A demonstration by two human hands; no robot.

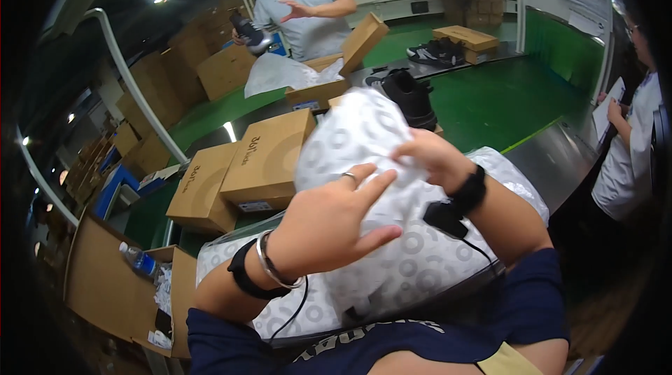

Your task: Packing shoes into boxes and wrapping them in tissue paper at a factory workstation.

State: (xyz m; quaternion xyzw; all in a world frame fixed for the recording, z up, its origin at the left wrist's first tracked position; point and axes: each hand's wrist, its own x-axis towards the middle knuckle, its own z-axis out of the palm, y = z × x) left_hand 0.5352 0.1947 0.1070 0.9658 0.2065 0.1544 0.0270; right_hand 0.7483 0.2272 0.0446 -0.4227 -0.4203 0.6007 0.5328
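A white sheet of wrapping paper [350,137] printed with grey rings rises in front of me, bulging and partly blurred. My right hand [435,159] is closed, its fingers pinching the paper's right side. Against the near side of the sheet lies my left hand [332,217], fingers stretched and thumb apart, not gripping. Beneath both hands spreads a stack of the same patterned paper [448,263]. Whether anything sits inside the raised sheet is hidden. Just beyond it stands a black shoe [406,98].
Brown shoe boxes [269,158] stand to the left. Across the bench a person [301,11] holds a dark shoe [250,33] behind an open box [315,95]. More black shoes [437,51] sit farther right. A carton [105,284] with a bottle [138,259] is lower left. Another person [633,144] holds papers.
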